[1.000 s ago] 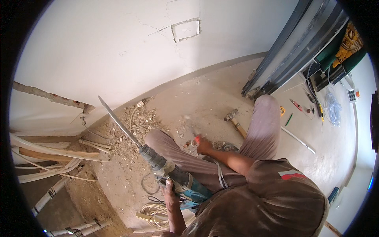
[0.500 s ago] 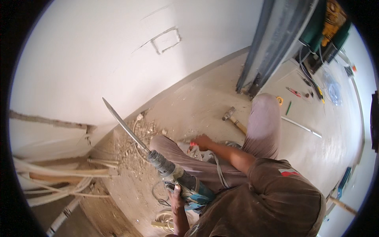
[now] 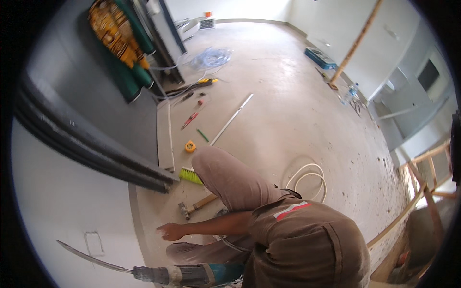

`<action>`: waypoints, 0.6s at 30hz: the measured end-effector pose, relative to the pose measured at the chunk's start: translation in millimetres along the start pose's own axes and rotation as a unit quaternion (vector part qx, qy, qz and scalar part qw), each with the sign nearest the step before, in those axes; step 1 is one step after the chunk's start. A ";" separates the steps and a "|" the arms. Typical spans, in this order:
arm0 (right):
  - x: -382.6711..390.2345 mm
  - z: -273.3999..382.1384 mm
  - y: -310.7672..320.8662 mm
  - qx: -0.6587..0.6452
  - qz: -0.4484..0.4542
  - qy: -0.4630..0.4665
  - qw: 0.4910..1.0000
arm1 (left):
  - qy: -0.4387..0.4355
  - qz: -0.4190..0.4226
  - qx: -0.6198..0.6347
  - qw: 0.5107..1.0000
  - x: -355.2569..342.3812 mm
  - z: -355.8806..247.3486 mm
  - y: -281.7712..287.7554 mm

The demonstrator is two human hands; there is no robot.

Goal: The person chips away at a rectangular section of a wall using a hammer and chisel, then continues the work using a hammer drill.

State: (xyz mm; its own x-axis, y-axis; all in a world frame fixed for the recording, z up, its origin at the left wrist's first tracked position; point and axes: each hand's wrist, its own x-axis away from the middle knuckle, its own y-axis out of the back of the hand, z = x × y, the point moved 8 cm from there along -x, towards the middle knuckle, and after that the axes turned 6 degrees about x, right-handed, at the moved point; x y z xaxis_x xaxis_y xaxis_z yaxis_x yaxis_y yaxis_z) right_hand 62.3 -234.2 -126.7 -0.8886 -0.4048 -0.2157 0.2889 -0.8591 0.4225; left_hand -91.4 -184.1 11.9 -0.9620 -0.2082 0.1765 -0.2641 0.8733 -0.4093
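Note:
My right hand (image 3: pixel 169 232) reaches low over the floor beside my bent legs, its fingertips blurred. A wood-handled hammer (image 3: pixel 197 206) lies just beyond that forearm. The teal and black power hammer (image 3: pixel 216 272), with a long steel chisel (image 3: pixel 93 258), lies across the bottom of the view. My left hand is out of sight. Beyond my knee are a green brush (image 3: pixel 190 175), an orange tape measure (image 3: pixel 190 146), a green pencil (image 3: pixel 201 135), red-handled pliers (image 3: pixel 189 120) and a long white bar (image 3: pixel 231 120).
A dark metal door frame (image 3: pixel 91 149) borders the left side. Farther off are coiled clear tubing (image 3: pixel 210 58), a teal case (image 3: pixel 320 58), a wooden pole (image 3: pixel 357 43) and plastic bottles (image 3: pixel 349 93). A cable loop (image 3: pixel 307 168) and timber rails (image 3: pixel 422 182) lie to the right.
The view has swung right, showing more room and dropping my left hand out of sight. My right hand reaches farther out; the red thing it held earlier no longer shows.

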 end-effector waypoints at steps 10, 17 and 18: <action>-37.1 235.3 180.2 -0.325 0.162 0.099 0.927 | -0.204 0.148 0.061 0.966 -29.1 -178.4 -101.6; 93.1 218.1 179.5 -0.507 0.217 0.089 0.830 | -0.197 -0.025 0.233 0.952 -31.3 -186.7 -120.3; 126.1 199.7 207.8 -0.487 0.170 0.061 0.855 | -0.178 0.002 0.258 0.950 -30.8 -159.2 -147.8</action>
State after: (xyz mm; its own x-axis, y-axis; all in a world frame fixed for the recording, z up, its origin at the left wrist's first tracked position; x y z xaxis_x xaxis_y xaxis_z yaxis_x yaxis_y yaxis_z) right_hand -60.9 -401.3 109.7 -0.6682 -0.6610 -0.3416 0.7350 -0.5151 -0.4410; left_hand -11.8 -236.6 209.5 -0.9013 -0.4208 -0.1027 -0.1700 0.5617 -0.8097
